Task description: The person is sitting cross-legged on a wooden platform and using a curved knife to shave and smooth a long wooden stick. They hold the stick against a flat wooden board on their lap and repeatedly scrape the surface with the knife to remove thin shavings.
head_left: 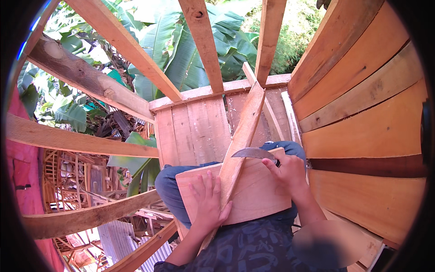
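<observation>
My right hand grips a curved-blade knife; its handle is mostly hidden in my fingers. The blade points left across a long rough strip of wood. From this view I cannot tell whether the blade touches it. My left hand straddles the strip's lower part, fingers on its left side and thumb on its right, holding it down. Beneath the strip, a flat pale wooden board rests across my lap. The strip slants up and away to the right, and its lower end passes under my left forearm.
Plank flooring lies ahead, edged by a low beam. Spaced timber bars stand in front and at left. A wooden plank wall rises close on my right. A thin stick leans behind the strip. Banana leaves grow outside.
</observation>
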Demonstrator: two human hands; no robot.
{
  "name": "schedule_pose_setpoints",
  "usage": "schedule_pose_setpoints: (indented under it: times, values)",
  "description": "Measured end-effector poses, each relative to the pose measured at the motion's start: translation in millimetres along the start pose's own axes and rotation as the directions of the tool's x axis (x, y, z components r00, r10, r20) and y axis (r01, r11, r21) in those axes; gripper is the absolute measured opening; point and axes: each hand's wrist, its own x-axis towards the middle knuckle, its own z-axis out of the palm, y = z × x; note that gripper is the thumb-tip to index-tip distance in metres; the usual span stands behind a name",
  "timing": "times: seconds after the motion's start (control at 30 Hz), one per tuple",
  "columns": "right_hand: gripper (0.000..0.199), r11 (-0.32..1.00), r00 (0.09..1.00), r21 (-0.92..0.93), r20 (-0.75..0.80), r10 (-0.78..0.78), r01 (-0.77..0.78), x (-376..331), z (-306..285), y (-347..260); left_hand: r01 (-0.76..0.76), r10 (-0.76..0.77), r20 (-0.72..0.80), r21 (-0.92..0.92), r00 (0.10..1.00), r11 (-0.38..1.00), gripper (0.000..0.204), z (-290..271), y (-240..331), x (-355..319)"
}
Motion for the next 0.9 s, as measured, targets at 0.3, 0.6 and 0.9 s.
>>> schedule_pose_setpoints:
  times: [0.3, 0.6, 0.9]
  values:
    - [0.065, 0.973, 0.998, -0.231, 0.056, 0.008, 0.005, 24.5, 4.4, -5.5, 0.001, 0.000, 0.048, -0.024, 0.999, 1.000, 0.082, -1.6, -5.1, 2.1]
    - [0.072, 0.929, 0.999, -0.370, 0.025, 0.031, -0.020, 50.8, 4.9, -0.4, 0.003, 0.000, 0.046, -0.070, 0.999, 0.998, 0.080, -4.3, -6.8, 6.8]
    - [0.069, 0.889, 0.895, -0.161, -0.211, 0.394, -0.429, 75.5, -62.2, 46.3, -0.015, 0.018, 0.041, -0.091, 0.999, 0.996, 0.079, -4.3, -8.3, 3.9]
